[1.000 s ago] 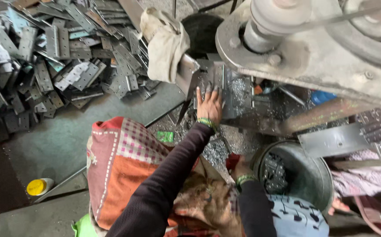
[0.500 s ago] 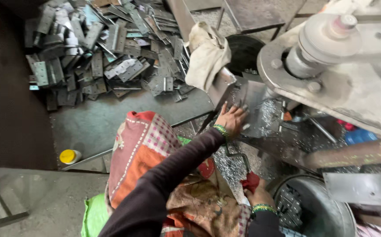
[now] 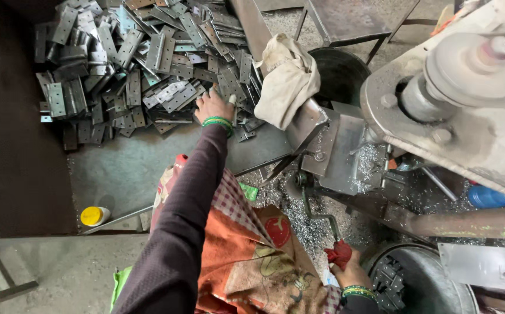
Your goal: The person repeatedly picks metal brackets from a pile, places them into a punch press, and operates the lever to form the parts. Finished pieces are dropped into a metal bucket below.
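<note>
The left hand (image 3: 214,106) reaches up to the upper middle of the frame, at the near edge of a heap of flat metal hinge plates (image 3: 136,64) that fills the upper left. Its fingers are bent down onto the plates at that edge, and a pale plate end shows just beside the fingers; whether the grip has closed on a plate cannot be told from here. Green bangles (image 3: 218,122) ring the wrist above a dark sleeve. The right hand (image 3: 351,270) sits at the bottom right of centre, its grip clenched on a crank handle wrapped in red cloth (image 3: 339,253). Just right of it stands a round metal bucket (image 3: 432,273) with dark pieces inside. A dirty white rag (image 3: 287,78) hangs over the machine (image 3: 461,110) at the upper right, with metal shavings (image 3: 299,215) scattered below. A yellow-capped container (image 3: 93,216) lies on the floor at lower left.
</note>
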